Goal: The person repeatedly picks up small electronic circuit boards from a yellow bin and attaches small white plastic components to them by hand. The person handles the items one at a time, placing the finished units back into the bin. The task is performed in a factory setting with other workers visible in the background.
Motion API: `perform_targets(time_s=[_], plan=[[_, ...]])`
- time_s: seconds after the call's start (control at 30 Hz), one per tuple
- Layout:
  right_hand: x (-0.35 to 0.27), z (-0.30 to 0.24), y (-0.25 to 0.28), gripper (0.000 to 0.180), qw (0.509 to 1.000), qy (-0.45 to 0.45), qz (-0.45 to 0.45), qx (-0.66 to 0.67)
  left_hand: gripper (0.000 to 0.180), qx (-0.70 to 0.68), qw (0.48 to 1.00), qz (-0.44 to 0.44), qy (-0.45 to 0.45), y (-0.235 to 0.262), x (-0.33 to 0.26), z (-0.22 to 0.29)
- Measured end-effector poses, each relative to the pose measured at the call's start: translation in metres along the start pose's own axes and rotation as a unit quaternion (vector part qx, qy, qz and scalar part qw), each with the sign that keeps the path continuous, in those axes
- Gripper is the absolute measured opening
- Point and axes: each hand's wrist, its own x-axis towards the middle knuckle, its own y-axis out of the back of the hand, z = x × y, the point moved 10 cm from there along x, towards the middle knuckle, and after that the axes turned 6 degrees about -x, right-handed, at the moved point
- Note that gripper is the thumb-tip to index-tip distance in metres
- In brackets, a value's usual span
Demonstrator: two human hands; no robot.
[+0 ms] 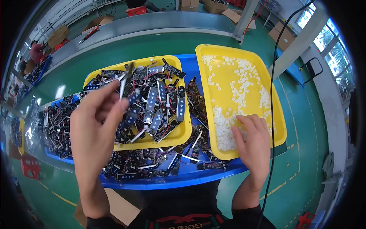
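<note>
My left hand [100, 114] is raised over the left yellow tray [183, 133]. Between its thumb and fingers it pinches a small dark circuit board [129, 74] with a white strip along it, smeared by motion. Beneath it the tray is heaped with black circuit boards [151, 100] bearing rows of bluish squares, thin wires and white parts. My right hand [253, 141] rests over the near end of the right yellow tray [280, 126]. Its curved fingers reach into a pile of small white plastic rings [224, 131], thumb and forefinger apart. Nothing shows between them.
Both yellow trays sit on a large blue tray [164, 185], where more boards lie loose. Another heap of boards [57, 126] is at the left. A black cable [271, 114] hangs down past the right tray. Beyond runs a long grey conveyor [164, 24]; a person [37, 51] is far left.
</note>
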Motion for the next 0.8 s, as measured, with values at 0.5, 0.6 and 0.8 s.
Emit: perform_targets(time_s=[0.5, 0.6, 0.8], plan=[[0.005, -0.002, -0.011, 0.011, 0.997, 0.040, -0.047, 0.053, 0.036, 0.306, 0.853, -0.298, -0.300, -0.135, -0.116, 0.018], [0.003, 0.002, -0.018, 0.010, 0.995, 0.050, -0.065, 0.064, 0.035, 0.317, 0.853, -0.289, -0.297, -0.137, -0.113, 0.009], [0.001, 0.014, -0.022, 0.008, 0.993, 0.037, -0.093, 0.069, 0.031, 0.218, 0.891, -0.228, -0.327, -0.117, -0.109, 0.022]])
